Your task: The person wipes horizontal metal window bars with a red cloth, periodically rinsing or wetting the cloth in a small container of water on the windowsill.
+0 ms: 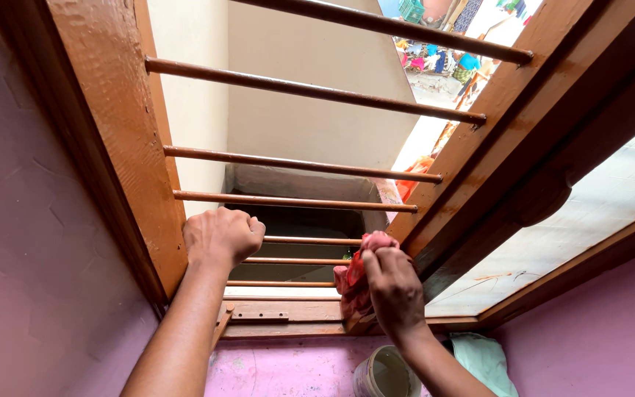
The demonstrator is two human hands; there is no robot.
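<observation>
Nearest the camera, the two bare forearms rise from the bottom edge. Between them, low down, a small pale bucket (382, 373) stands with a light green cloth (485, 360) just beside it, both against the pink wall (38, 294).

The left hand (222, 235) is closed in a fist around one of the horizontal window bars (295, 200), close to the left side of the brown wooden window frame (119, 140). The right hand (395, 287) is closed on a bunched red rag (356, 276), pressing it against the lower right part of the frame, where the bars meet the wood. The rag's folds hang below and to the left of the fingers.

To the right, an opened window shutter with a frosted pane (589, 220) leans outward from the frame.

Beyond the bars, a plain cream wall (310, 110) of a neighbouring building fills the gap, with a dark recess under it. Farthest off, at the top right, a sunlit patch shows colourful laundry (435, 59), too small to tell apart.
</observation>
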